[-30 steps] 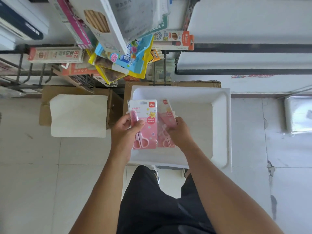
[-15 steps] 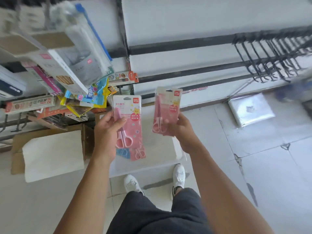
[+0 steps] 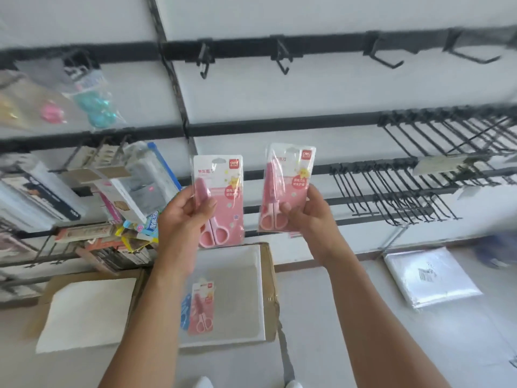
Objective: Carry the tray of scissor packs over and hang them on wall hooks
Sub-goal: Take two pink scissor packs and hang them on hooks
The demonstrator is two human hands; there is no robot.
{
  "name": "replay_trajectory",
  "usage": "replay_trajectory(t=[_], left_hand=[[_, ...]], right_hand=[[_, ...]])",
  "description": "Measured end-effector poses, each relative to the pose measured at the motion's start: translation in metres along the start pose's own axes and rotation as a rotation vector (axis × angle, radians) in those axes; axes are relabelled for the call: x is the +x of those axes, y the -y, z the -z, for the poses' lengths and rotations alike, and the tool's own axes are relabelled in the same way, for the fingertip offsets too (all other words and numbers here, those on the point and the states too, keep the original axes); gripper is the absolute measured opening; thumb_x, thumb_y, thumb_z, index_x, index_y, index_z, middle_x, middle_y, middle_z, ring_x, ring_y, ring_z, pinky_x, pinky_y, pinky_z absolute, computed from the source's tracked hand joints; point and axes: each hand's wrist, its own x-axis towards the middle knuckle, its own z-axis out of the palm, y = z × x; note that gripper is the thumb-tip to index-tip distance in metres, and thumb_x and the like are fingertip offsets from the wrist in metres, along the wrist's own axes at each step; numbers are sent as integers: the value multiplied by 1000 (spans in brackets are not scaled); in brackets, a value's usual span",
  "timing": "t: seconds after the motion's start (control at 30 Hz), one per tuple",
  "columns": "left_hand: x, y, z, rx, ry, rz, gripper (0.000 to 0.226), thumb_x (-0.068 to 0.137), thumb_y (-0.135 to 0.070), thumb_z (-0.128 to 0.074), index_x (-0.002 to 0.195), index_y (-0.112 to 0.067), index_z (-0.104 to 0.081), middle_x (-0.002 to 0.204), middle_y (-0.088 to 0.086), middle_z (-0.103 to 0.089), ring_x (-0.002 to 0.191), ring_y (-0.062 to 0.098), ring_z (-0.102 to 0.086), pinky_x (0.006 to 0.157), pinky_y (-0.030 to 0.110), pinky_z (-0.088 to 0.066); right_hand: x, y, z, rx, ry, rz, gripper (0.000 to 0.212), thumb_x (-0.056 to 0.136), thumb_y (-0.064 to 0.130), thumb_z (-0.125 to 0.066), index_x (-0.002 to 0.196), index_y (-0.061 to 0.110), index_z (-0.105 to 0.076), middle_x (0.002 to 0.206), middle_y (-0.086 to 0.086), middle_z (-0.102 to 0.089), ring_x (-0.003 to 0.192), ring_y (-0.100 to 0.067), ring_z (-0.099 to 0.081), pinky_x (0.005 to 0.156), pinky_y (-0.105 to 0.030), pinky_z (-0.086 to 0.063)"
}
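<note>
Your left hand (image 3: 183, 219) gripped pink scissor pack (image 3: 219, 200), right hand (image 3: 306, 217) gripped another pack (image 3: 286, 189); hang-holes kept uppermost, likely ready for wall hooks (image 3: 282, 58).

The two scissor packs held up, one on the left (image 3: 221, 200) and one on the right (image 3: 288, 189), are pink with pink scissors, a white top part, a small red logo and a yellow star. In the white tray (image 3: 246, 275) lie a pink pack (image 3: 202, 310) and a blue one (image 3: 185, 310). The wall hooks (image 3: 391, 191) are black on a white wall (image 3: 321, 88).
</note>
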Motion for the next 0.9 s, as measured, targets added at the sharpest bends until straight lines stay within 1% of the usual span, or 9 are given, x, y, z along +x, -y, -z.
replay_trajectory(t=[0.13,0.23,0.37,0.47,0.53,0.6,0.67,0.8,0.9], left_hand=[[-2,-46,-23,-31,9,-109,31,91,-6,-66,118,-20,-69,107,2,-79,99,19,-74,83,32,-58],[2,-79,-32,-26,8,-202,30,91,-10,-67,119,-21,-68,107,-3,-78,97,16,-75,76,27,-58],[16,-115,-37,-35,-11,-323,30,91,-15,-68,114,-34,-68,107,-7,-78,97,14,-75,74,25,-58],[32,-137,-38,-46,-4,-372,36,93,-20,-67,126,-36,-64,108,-5,-78,99,14,-75,76,25,-58],[45,-156,-38,-47,18,-416,42,96,-22,-63,136,-32,-59,116,-7,-76,102,9,-73,75,21,-58],[59,-172,-39,-65,29,-447,43,98,-18,-58,139,-30,-56,127,-9,-70,110,3,-69,84,19,-56],[74,-185,-39,-81,57,-459,45,98,-8,-56,137,-31,-57,128,-10,-70,114,5,-67,91,22,-55],[94,-203,-43,-133,85,-445,54,95,2,-57,145,-18,-52,120,3,-75,109,23,-72,90,38,-58],[103,-215,-53,-180,30,-471,52,92,3,-63,137,-21,-57,109,3,-78,102,25,-74,85,40,-58]], right_hand=[[4,53,0,5,-9,86,32,97,0,-61,127,4,-52,106,-19,-73,88,-33,-74,72,-38,-61],[10,86,-7,13,-23,151,35,96,0,-62,128,4,-47,96,-18,-73,81,-35,-74,71,-42,-62],[25,126,-25,-13,-84,234,33,94,1,-65,124,7,-52,98,-18,-74,78,-33,-74,72,-45,-62],[37,154,-43,-31,-121,300,33,94,3,-66,124,11,-56,95,-13,-75,75,-27,-75,68,-37,-61],[47,171,-56,-41,-146,353,37,93,5,-67,127,17,-58,98,-8,-75,76,-23,-75,65,-33,-59],[57,185,-67,-21,-168,393,47,92,5,-68,132,25,-54,100,-4,-76,80,-21,-75,62,-30,-58],[68,195,-76,6,-207,429,54,91,5,-69,135,31,-50,101,-3,-75,83,-19,-75,65,-30,-59],[88,206,-86,-2,-287,463,49,91,9,-69,129,34,-53,91,4,-76,80,-11,-74,66,-25,-58],[98,212,-86,-27,-299,477,53,92,10,-68,130,40,-49,83,-3,-72,76,-14,-70,69,-30,-60]])
